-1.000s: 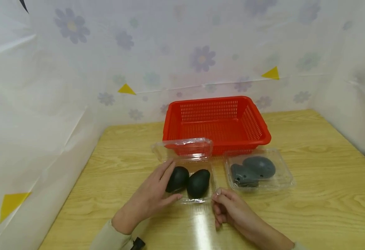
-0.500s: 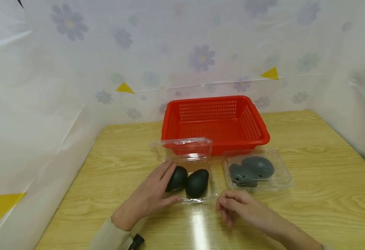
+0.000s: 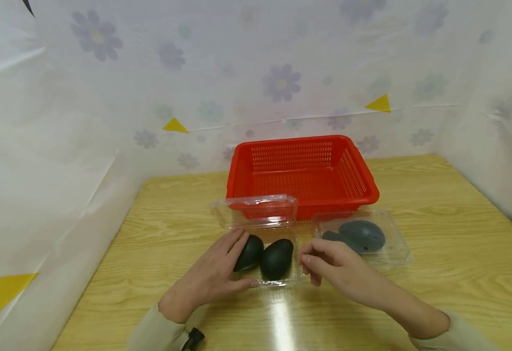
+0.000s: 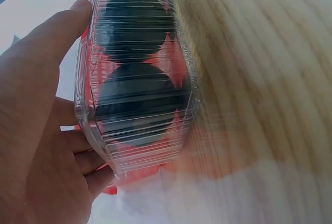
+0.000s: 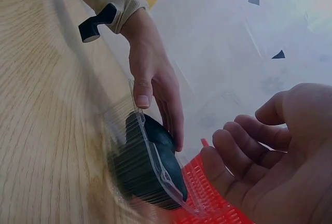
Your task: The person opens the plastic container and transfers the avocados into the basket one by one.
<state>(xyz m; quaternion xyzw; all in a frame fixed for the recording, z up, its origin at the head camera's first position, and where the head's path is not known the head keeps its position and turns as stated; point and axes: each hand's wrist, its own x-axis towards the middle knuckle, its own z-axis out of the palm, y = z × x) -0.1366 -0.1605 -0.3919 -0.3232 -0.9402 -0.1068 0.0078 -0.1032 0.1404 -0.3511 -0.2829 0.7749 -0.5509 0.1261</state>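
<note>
Two dark, pear-shaped avocados (image 3: 276, 259) lie side by side in a clear plastic clamshell box (image 3: 299, 234), whose lid (image 3: 260, 209) stands raised at the back. My left hand (image 3: 214, 268) rests over the box's left end, thumb along the front rim and straight fingers beside the left avocado (image 3: 250, 252). In the left wrist view both avocados (image 4: 137, 105) show through the ribbed wall. Just right of the box hovers my right hand (image 3: 335, 265), fingers loosely bent; the right wrist view shows its fingers (image 5: 233, 151) holding nothing.
Behind the boxes stands a red slotted basket (image 3: 304, 202). A second clear box (image 3: 396, 243), lid down, holds grey-looking rounded things (image 3: 363, 235) and is partly hidden by my right hand. Pale sheeting (image 3: 221, 73) encloses the wooden table (image 3: 159, 214).
My right hand has let go of the box's front right corner, drawn back to the right, then risen forward beside the box. The left hand stays in place.
</note>
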